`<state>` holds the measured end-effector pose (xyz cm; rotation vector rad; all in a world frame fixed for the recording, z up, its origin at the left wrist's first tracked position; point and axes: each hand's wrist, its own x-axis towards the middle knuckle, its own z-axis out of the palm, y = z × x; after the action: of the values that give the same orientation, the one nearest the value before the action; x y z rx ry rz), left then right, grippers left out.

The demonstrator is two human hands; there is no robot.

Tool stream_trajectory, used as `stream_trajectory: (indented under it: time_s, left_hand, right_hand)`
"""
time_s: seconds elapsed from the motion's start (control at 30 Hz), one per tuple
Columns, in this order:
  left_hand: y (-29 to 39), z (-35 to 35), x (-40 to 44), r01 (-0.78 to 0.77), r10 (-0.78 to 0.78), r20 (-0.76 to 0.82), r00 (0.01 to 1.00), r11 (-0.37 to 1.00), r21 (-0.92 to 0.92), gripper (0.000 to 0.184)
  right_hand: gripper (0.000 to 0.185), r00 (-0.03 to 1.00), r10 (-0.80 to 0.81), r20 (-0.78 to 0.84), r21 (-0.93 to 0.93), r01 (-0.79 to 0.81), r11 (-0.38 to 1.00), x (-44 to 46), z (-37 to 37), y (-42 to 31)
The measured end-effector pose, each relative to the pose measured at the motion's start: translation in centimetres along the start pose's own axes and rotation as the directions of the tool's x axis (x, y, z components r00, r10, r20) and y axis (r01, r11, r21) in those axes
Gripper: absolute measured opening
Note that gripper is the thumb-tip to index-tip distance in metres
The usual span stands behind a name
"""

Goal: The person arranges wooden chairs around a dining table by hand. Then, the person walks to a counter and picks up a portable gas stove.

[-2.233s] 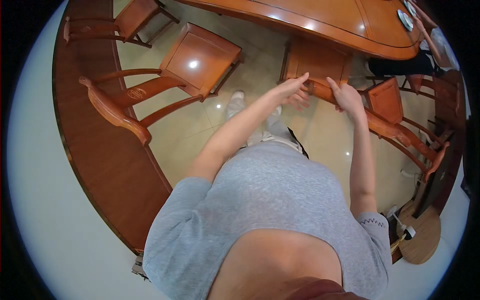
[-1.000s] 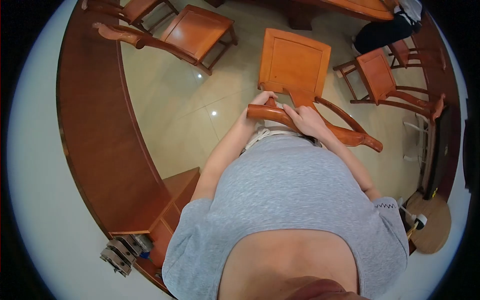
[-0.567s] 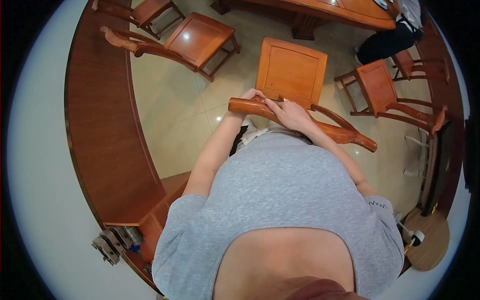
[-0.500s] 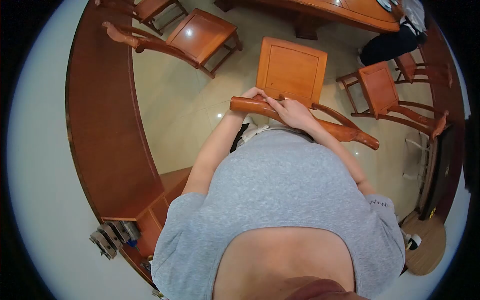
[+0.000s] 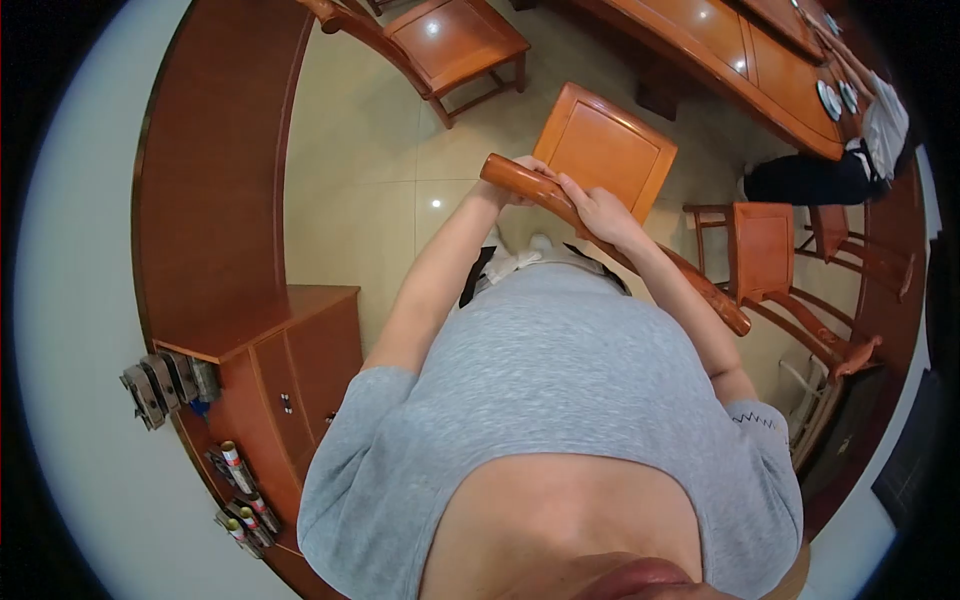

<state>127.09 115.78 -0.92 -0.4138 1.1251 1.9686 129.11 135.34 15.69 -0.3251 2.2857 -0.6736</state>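
A wooden chair [image 5: 606, 146] stands right in front of my body, its square seat facing up and its curved top rail [image 5: 690, 283] running slantwise near my waist. Near the rail's left end, my left hand [image 5: 520, 178] is wrapped round the back of the chair, its fingers partly hidden behind the rail. My right hand [image 5: 606, 215] grips the same rail near its middle, thumb on top and pointing toward my left hand. The two hands are close together. Most of the chair's legs are hidden below the seat.
A long wooden table [image 5: 700, 75] with plates [image 5: 829, 100] is at the upper right, where another person [image 5: 884, 125] leans over it. More chairs stand at the upper left [image 5: 457, 45] and right [image 5: 763, 250]. A wooden cabinet [image 5: 310, 345] is at the lower left.
Both hands have closed on the chair's top rail since the earliest frame. The chair was drawn away from the table toward my body and has since turned, and the view has swung round.
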Motion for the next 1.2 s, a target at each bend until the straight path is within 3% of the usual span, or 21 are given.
stream_trajectory:
  time_s: [0.03, 0.07, 0.13, 0.27, 0.33, 0.4, 0.47, 0.53, 0.57, 0.6, 0.67, 0.73, 0.77, 0.8, 0.87, 0.93, 1.03, 1.07, 1.13, 1.2]
  left_hand:
    - [0.0, 0.3, 0.4, -0.054, 0.056, -0.112, 0.992, 0.998, 0.021, 0.024]
    - [0.2, -0.2, 0.8, -0.063, 0.065, -0.116, 0.991, 0.998, 0.017, 0.024]
    - [0.2, -1.8, 2.5, -0.073, 0.071, -0.014, 0.997, 0.980, -0.185, 0.027]
    - [-0.6, -3.8, 4.7, -0.172, 0.194, 0.045, 0.980, 0.941, -0.292, 0.027]
    - [-0.8, -5.2, 5.3, -0.031, 0.166, 0.281, 0.945, 0.902, -0.431, 0.028]
    - [-0.1, -2.5, 2.0, -0.153, 0.247, 0.188, 0.950, 0.900, -0.409, 0.030]
    - [-0.5, -2.0, 1.1, -0.107, 0.102, -0.031, 0.994, 0.930, -0.352, 0.031]
    - [-2.3, -1.0, 1.0, -0.127, 0.084, -0.136, 0.987, 0.929, -0.347, 0.024]
    - [-4.1, -0.4, 0.9, -0.225, 0.173, -0.501, 0.848, 0.973, -0.046, 0.020]
    - [-6.0, -0.3, 1.0, -0.179, 0.319, -0.752, 0.576, 0.948, 0.265, 0.016]
    - [-13.5, -3.7, 2.8, 0.045, 0.071, -0.878, 0.472, 0.994, 0.104, 0.016]
    - [-17.2, -1.7, -1.2, -0.043, -0.150, -0.870, 0.469, 0.980, -0.193, 0.022]
    - [-21.3, -2.1, -2.0, -0.115, -0.142, -0.900, 0.412, 0.972, -0.206, 0.025]
    - [-24.1, -3.0, -2.7, 0.026, -0.125, -0.924, 0.362, 0.992, -0.125, 0.025]
    - [-27.6, -2.0, -6.9, 0.028, -0.289, -0.914, 0.283, 0.956, -0.293, 0.023]
    - [-30.7, -0.3, -11.3, 0.082, -0.295, -0.928, 0.227, 0.955, -0.284, 0.020]
    - [-35.3, -1.2, -14.9, 0.082, -0.321, -0.924, 0.209, 0.947, -0.310, 0.019]
    - [-35.6, -1.3, -16.3, 0.039, -0.328, -0.928, 0.177, 0.945, -0.326, 0.019]
    - [-36.3, -0.1, -17.7, -0.112, -0.275, -0.934, 0.227, 0.946, -0.306, 0.019]
    - [-40.0, -2.2, -15.6, -0.014, -0.302, -0.891, 0.338, 0.945, -0.326, 0.020]
  right_hand:
    - [0.088, 1.000, 0.003, -0.004, 0.035, -0.003, 0.999, 0.2, -0.6, -0.2]
    - [0.087, 1.000, 0.008, -0.008, 0.071, -0.007, 0.997, 0.3, -1.1, -0.5]
    - [0.086, 1.000, 0.028, 0.000, 0.087, -0.028, 0.996, 0.8, -2.1, -0.8]
    - [0.077, 0.998, 0.038, -0.054, 0.221, -0.025, 0.975, 1.6, -2.4, -0.3]
    - [0.076, 0.999, 0.000, -0.039, 0.166, 0.007, 0.986, 2.0, -2.7, 0.0]
    - [0.074, 0.998, -0.060, -0.023, 0.105, 0.062, 0.993, 2.5, -3.1, -0.4]
    - [0.081, 0.999, 0.014, -0.037, 0.136, -0.009, 0.991, 2.4, -3.1, -0.8]
    - [0.080, 1.000, 0.007, 0.017, 0.156, -0.009, 0.988, 2.0, -4.1, -1.1]
    - [0.081, 1.000, -0.029, -0.009, 0.136, 0.030, 0.990, 2.5, -4.0, -0.7]
    - [0.081, 0.997, -0.067, -0.034, 0.116, 0.070, 0.991, 2.7, -3.8, -0.4]
    - [0.082, 0.997, -0.075, 0.007, 0.076, 0.074, 0.994, 2.1, -4.0, -0.6]
    - [0.080, 0.996, -0.089, -0.014, 0.146, 0.090, 0.985, 2.2, -3.6, -0.1]
    - [0.078, 0.998, -0.067, -0.009, 0.179, 0.067, 0.982, 1.5, -3.6, -0.4]
    - [0.077, 0.997, -0.070, 0.009, 0.208, 0.067, 0.976, 2.0, -4.0, -1.4]
    - [0.072, 0.992, -0.126, 0.006, 0.241, 0.121, 0.963, 1.8, -3.6, -2.0]
    - [0.071, 0.993, -0.121, -0.014, 0.206, 0.121, 0.971, 2.6, -3.2, -0.4]
    - [0.070, 0.981, -0.190, -0.038, 0.059, 0.192, 0.980, 4.4, -2.6, 0.2]
    - [0.069, 0.972, -0.223, -0.070, 0.042, 0.226, 0.973, 5.6, -2.1, 0.4]
    - [0.061, 0.941, -0.306, -0.148, -0.033, 0.304, 0.952, 6.1, -1.4, 0.4]
    - [0.059, 0.819, -0.476, -0.321, -0.473, 0.297, 0.829, 4.7, -1.0, -0.4]
